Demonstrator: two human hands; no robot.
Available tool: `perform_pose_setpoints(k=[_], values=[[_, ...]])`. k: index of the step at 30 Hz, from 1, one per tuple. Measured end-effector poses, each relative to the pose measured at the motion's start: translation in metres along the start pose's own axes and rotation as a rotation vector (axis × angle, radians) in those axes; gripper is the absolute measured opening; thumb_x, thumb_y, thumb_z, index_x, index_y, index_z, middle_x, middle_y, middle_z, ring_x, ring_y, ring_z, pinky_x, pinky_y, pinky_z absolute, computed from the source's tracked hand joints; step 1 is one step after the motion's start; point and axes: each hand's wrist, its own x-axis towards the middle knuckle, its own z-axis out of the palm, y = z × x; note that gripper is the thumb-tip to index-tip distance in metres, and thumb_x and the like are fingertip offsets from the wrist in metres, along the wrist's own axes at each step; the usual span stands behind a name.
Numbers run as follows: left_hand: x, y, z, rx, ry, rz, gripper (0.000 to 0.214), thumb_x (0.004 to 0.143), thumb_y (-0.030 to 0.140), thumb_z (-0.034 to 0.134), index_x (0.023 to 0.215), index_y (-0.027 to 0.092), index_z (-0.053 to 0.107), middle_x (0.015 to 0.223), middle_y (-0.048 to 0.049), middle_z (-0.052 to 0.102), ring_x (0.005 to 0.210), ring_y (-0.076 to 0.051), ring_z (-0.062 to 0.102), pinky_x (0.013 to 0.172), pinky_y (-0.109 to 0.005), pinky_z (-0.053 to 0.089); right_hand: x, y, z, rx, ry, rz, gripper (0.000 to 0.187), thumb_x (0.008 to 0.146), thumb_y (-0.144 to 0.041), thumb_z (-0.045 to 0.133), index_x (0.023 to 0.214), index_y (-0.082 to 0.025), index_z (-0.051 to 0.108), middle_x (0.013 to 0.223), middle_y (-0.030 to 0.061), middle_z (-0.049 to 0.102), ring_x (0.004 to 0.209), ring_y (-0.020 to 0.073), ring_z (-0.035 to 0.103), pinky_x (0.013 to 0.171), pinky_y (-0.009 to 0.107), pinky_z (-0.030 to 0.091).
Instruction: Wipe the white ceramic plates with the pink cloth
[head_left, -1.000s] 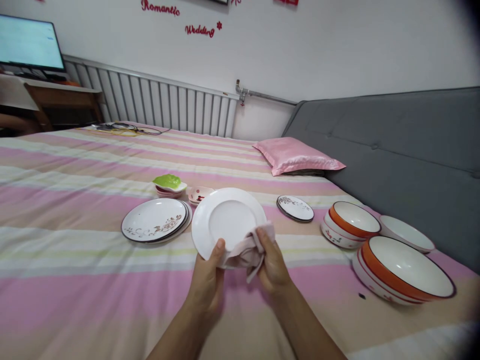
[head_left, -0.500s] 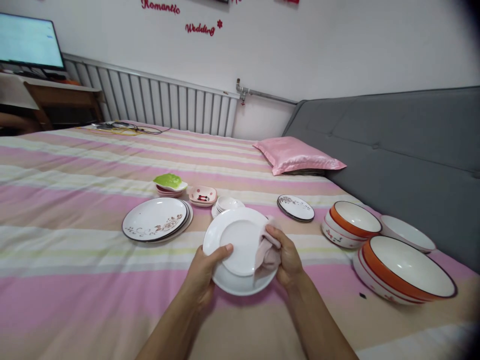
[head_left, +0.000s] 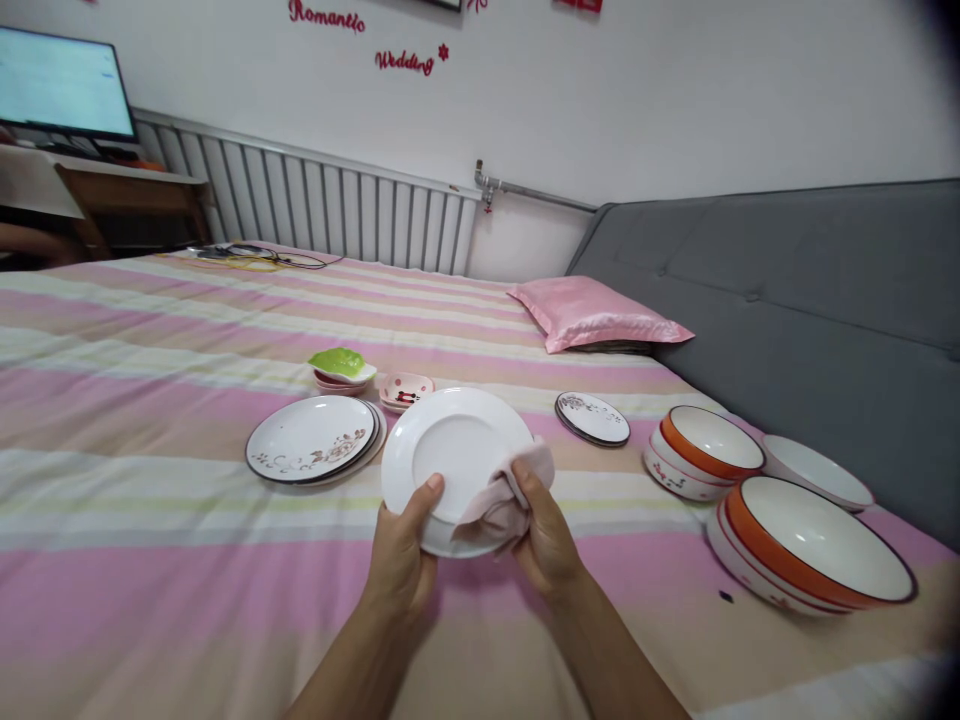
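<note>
Left hand [head_left: 401,565] pinches white plate [head_left: 450,445] at lower rim, thumb on face; plate rises above both hands, tilted toward viewer. Right hand [head_left: 546,538] clutches pink cloth [head_left: 501,495] against rim, just right of left hand.

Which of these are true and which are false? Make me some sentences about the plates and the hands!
1. The left hand grips the round white plate at its rim. True.
2. The right hand presses a blue sponge on that plate. False: it presses a crumpled pink cloth against it.
3. The shiny pink pillow lies next to the grey padded backrest. True.
4. The small green leaf-shaped dish sits inside the big orange-rimmed bowl. False: it rests on other small dishes, far from that bowl.
</note>
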Motion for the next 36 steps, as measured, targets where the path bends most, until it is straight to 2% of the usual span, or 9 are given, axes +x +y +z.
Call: perform_pose_setpoints(k=[5, 10, 13, 16, 22, 26, 28, 31, 36], values=[[0.000, 0.001, -0.005, 0.118, -0.134, -0.079, 0.055, 0.064, 0.025, 0.076, 0.115, 0.016, 0.059, 0.100, -0.0095, 0.070, 0.094, -0.025, 0.063, 0.076, -0.030, 0.052, 0.000, -0.015, -0.005, 0.001, -0.004, -0.163, 0.027, 0.065, -0.032, 0.073, 0.086, -0.019, 0.064, 0.079, 0.0004, 0.069, 0.071, 0.0150, 0.063, 0.062, 0.024, 0.052], [0.004, 0.014, -0.011, 0.313, -0.370, -0.237, 0.036, 0.064, 0.041, 0.074, 0.082, 0.011, 0.072, 0.071, -0.0085, 0.070, 0.067, -0.019, 0.062, 0.062, -0.025, 0.046, -0.009, -0.051, -0.028, -0.165, -0.019, -0.272, 0.026, 0.056, -0.029, 0.074, 0.077, -0.018, 0.064, 0.061, -0.0011, 0.062, 0.049, 0.0118, 0.053, 0.045, 0.022, 0.045], [0.010, 0.025, -0.013, 0.287, -0.391, -0.298, 0.052, 0.071, 0.059, 0.057, 0.085, 0.012, 0.073, 0.076, -0.0109, 0.070, 0.071, -0.020, 0.062, 0.063, -0.025, 0.044, -0.019, -0.073, -0.034, -0.435, -0.204, -0.221, 0.027, 0.053, -0.026, 0.075, 0.076, -0.016, 0.064, 0.055, -0.0024, 0.055, 0.046, 0.0107, 0.046, 0.041, 0.021, 0.036], [0.016, 0.031, -0.016, 0.335, -0.354, -0.308, 0.065, 0.076, 0.065, 0.043, 0.093, 0.010, 0.071, 0.082, -0.0138, 0.070, 0.073, -0.020, 0.062, 0.067, -0.027, 0.044, -0.032, -0.078, -0.021, -0.904, -0.473, -0.253, 0.015, 0.062, -0.026, 0.070, 0.063, -0.016, 0.058, 0.054, -0.0034, 0.049, 0.048, 0.0086, 0.040, 0.044, 0.020, 0.029], [0.031, 0.032, -0.030, 0.617, -0.147, -0.125, 0.057, 0.070, 0.061, 0.054, 0.087, 0.010, 0.072, 0.078, -0.0113, 0.069, 0.064, -0.017, 0.060, 0.061, -0.025, 0.042, -0.062, -0.032, 0.023, -1.511, -0.583, -0.629, 0.007, 0.065, -0.021, 0.059, 0.070, -0.021, 0.054, 0.064, -0.0027, 0.057, 0.057, 0.0121, 0.047, 0.054, 0.023, 0.029], [0.037, 0.030, -0.054, 0.601, -0.046, -0.101, 0.054, 0.063, 0.059, 0.062, 0.081, 0.009, 0.072, 0.075, -0.0117, 0.069, 0.061, -0.016, 0.059, 0.060, -0.027, 0.044, -0.082, 0.014, 0.025, -1.755, -0.672, -0.609, 0.024, 0.064, -0.029, 0.060, 0.085, -0.022, 0.052, 0.081, 0.0024, 0.063, 0.069, 0.0181, 0.054, 0.054, 0.025, 0.031], [0.031, 0.026, -0.067, 0.599, -0.011, -0.072, 0.051, 0.062, 0.056, 0.064, 0.079, 0.008, 0.071, 0.076, -0.0122, 0.069, 0.062, -0.017, 0.060, 0.064, -0.028, 0.046, -0.093, 0.034, 0.017, -1.764, -0.660, -0.570, 0.034, 0.065, -0.031, 0.062, 0.095, -0.022, 0.051, 0.089, 0.0036, 0.062, 0.078, 0.0206, 0.056, 0.057, 0.026, 0.035], [0.004, 0.023, -0.084, 0.626, 0.011, 0.016, 0.044, 0.063, 0.049, 0.068, 0.083, 0.011, 0.071, 0.087, -0.0119, 0.070, 0.081, -0.021, 0.063, 0.076, -0.029, 0.045, -0.111, 0.050, 0.006, -1.685, -0.608, -0.550, 0.043, 0.067, -0.037, 0.064, 0.105, -0.022, 0.051, 0.097, 0.0050, 0.062, 0.085, 0.0221, 0.058, 0.064, 0.029, 0.041], [-0.060, 0.034, -0.102, 0.724, -0.058, 0.134, 0.043, 0.062, 0.035, 0.073, 0.099, 0.016, 0.068, 0.108, -0.0106, 0.067, 0.104, -0.025, 0.057, 0.092, -0.032, 0.039, -0.144, 0.036, 0.002, -1.399, -0.514, -0.549, 0.047, 0.066, -0.049, 0.069, 0.103, -0.022, 0.057, 0.099, 0.0063, 0.065, 0.087, 0.0229, 0.060, 0.074, 0.032, 0.043]])
